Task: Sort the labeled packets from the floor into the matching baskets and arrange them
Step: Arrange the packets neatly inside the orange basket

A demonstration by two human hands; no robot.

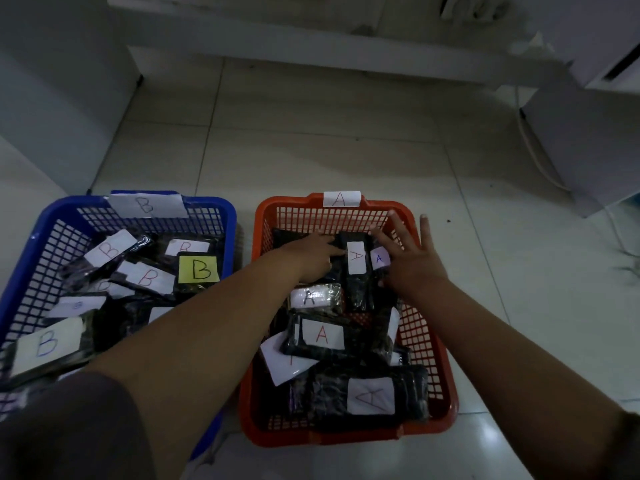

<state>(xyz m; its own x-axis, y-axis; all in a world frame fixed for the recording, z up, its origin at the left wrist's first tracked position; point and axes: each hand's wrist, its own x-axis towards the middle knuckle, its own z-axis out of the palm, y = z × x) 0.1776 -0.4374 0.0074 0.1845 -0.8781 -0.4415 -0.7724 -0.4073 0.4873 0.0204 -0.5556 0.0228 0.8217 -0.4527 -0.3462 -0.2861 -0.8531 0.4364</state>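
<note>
An orange basket (429, 341) tagged A stands on the right and holds several dark packets with white A labels. A blue basket (41, 244) tagged B stands on the left with several B packets, one bearing a yellow label (198, 269). Both my hands are inside the orange basket's far end. My left hand (313, 252) lies with straight fingers against the left side of an upright A packet (356, 271). My right hand (412, 258) has its fingers spread, its palm over the packets on that packet's right, near the basket wall.
Pale floor tiles stretch beyond the baskets. White furniture stands at the far left (52, 98) and the right (588, 140), with a cable (540, 157) running down beside it. A low white ledge (311, 53) crosses the back.
</note>
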